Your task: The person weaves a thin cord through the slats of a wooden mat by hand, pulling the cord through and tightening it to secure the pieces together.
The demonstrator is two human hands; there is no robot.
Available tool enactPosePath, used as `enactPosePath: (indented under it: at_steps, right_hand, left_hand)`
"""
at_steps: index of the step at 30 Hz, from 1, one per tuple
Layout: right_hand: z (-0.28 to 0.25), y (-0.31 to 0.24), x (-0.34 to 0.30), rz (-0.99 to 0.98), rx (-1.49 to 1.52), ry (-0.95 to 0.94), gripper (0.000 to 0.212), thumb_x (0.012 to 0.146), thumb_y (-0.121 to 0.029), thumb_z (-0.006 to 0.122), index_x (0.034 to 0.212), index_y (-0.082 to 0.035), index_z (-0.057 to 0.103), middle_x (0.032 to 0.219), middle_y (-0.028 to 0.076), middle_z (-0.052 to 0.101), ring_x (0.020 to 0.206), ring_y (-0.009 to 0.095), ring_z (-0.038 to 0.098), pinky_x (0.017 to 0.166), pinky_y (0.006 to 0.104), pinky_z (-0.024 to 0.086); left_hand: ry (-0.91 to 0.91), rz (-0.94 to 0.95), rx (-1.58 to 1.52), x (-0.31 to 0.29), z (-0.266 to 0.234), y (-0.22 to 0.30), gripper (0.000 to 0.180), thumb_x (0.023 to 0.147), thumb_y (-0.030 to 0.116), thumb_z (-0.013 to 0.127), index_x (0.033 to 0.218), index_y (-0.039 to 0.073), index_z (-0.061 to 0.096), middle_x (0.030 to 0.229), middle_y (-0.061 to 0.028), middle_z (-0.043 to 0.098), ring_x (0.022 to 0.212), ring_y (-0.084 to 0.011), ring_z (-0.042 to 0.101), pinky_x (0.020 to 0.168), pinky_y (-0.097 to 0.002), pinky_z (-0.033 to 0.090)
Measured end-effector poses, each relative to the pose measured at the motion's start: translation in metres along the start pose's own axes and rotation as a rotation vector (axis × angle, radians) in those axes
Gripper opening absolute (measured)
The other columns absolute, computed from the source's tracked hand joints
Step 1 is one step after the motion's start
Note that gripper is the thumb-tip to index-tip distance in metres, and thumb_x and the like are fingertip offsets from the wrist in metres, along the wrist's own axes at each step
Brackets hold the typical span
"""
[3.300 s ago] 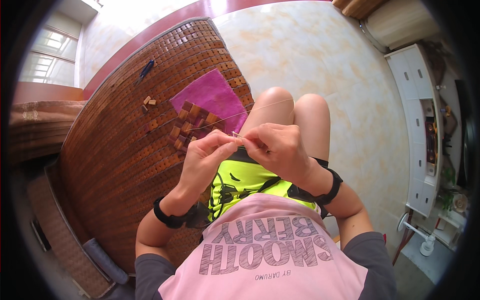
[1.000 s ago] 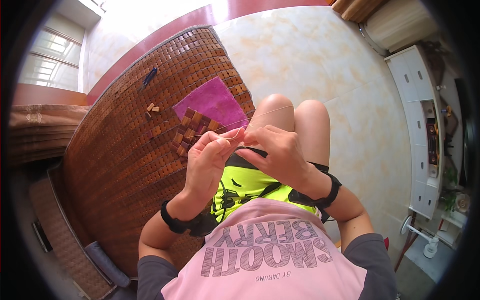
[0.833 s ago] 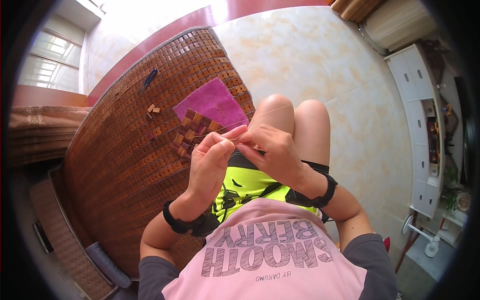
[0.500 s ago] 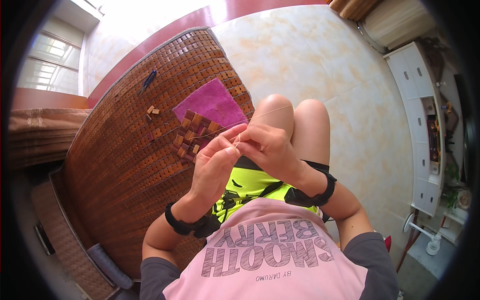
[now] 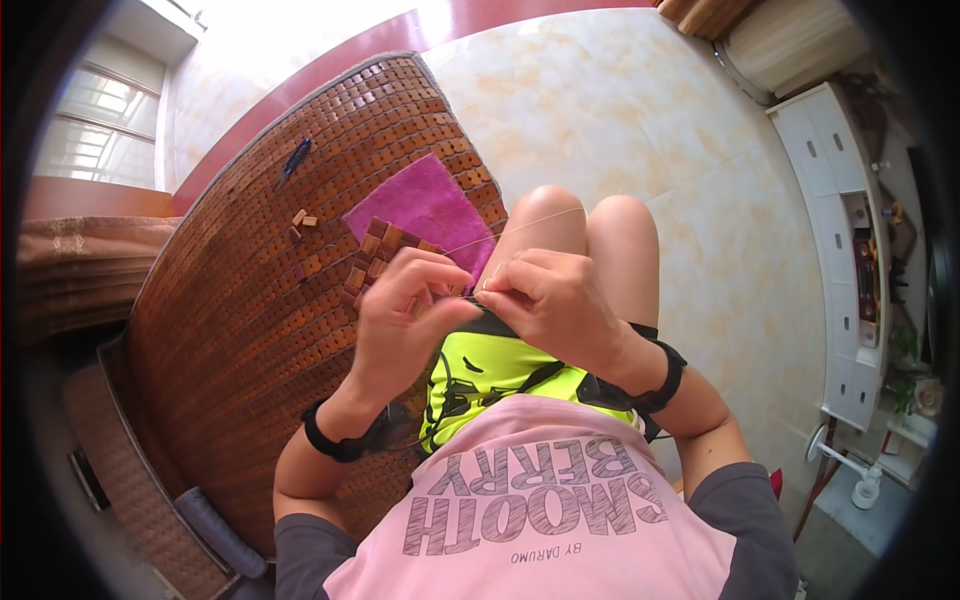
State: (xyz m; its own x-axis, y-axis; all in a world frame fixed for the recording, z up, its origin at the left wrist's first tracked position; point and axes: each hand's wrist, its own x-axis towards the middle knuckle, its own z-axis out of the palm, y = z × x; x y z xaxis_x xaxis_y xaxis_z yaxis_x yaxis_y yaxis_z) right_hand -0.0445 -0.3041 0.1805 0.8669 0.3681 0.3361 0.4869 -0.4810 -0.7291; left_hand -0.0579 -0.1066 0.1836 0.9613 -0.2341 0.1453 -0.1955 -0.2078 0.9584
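Observation:
A thin, light-coloured thread (image 5: pixel 545 220) runs over my bare thighs toward my hands. My right hand (image 5: pixel 555 300) pinches it between thumb and forefinger above my lap. Close beside it, my left hand (image 5: pixel 400 312) is curled with the thumb apart from the forefinger. A short stretch of thread reaches into its bent fingers, whose grip is partly hidden. Partly behind my left hand lies a woven-looking piece of brown and tan wooden blocks (image 5: pixel 378 240). It overlaps a magenta cloth (image 5: pixel 420 195) on the brown tile mat (image 5: pixel 250 280).
On the mat's far left are a few small loose wooden blocks (image 5: pixel 309 220) and a dark blue tool (image 5: pixel 296 158), perhaps thread snips. A pale tiled floor (image 5: pixel 740 230) spreads to the right, up to a white cabinet (image 5: pixel 825 160). A rolled grey cushion (image 5: pixel 220 530) lies lower left.
My left hand has moved down and left, and its thumb and forefinger have spread apart. My right hand has shifted slightly right and down, still pinching the thread.

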Motion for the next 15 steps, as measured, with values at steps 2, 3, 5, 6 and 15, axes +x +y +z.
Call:
enactPosePath:
  at_steps: [2,3,5,6,15]
  right_hand:
    - [0.002,-0.001,-0.001,-0.012,0.009,-0.003,0.014,0.077,-0.015,0.075,0.072,-0.006,0.065,0.069,0.009,0.064,0.064,0.026,0.065,0.058,0.0378,0.052]
    - [0.002,-0.001,-0.001,-0.023,0.017,-0.005,0.014,0.077,-0.016,0.075,0.074,-0.006,0.066,0.07,0.009,0.065,0.065,0.026,0.065,0.059,0.0374,0.053]
    - [-0.005,0.001,-0.002,0.007,0.082,-0.093,0.012,0.078,-0.015,0.075,0.08,-0.005,0.067,0.075,0.009,0.066,0.064,0.024,0.065,0.059,0.0346,0.053]
    - [-0.01,0.003,-0.002,0.034,0.149,-0.182,0.013,0.079,-0.014,0.075,0.086,-0.005,0.069,0.079,0.01,0.068,0.064,0.021,0.065,0.059,0.0317,0.053]
    - [-0.016,0.014,0.004,0.253,0.673,-0.433,0.012,0.089,-0.007,0.067,0.099,0.0,0.065,0.09,0.01,0.069,0.066,0.011,0.066,0.058,0.0245,0.052]
  left_hand:
    - [-0.066,-0.086,0.011,-0.002,0.004,-0.002,0.015,0.08,0.003,0.076,0.092,0.002,0.067,0.086,-0.0014,0.062,0.068,-0.0048,0.051,0.06,-0.0196,0.041]
    - [-0.084,-0.127,-0.002,-0.004,0.004,-0.008,0.013,0.081,0.002,0.075,0.093,0.002,0.067,0.083,-0.0003,0.064,0.067,-0.0045,0.052,0.06,-0.0192,0.042]
    - [-0.07,-0.229,-0.155,-0.005,0.003,-0.006,0.011,0.083,0.001,0.073,0.092,0.001,0.067,0.081,0.0004,0.065,0.068,-0.0036,0.054,0.062,-0.0185,0.043]
    - [-0.053,-0.332,-0.307,-0.006,0.003,-0.006,0.008,0.085,0.0,0.071,0.092,0.0,0.066,0.08,0.0012,0.066,0.069,-0.0028,0.056,0.064,-0.0178,0.045]
    - [-0.097,-0.396,-0.472,-0.009,-0.002,-0.005,0.004,0.088,-0.001,0.068,0.092,0.0,0.066,0.082,0.0004,0.066,0.074,-0.0026,0.057,0.067,-0.0178,0.046]
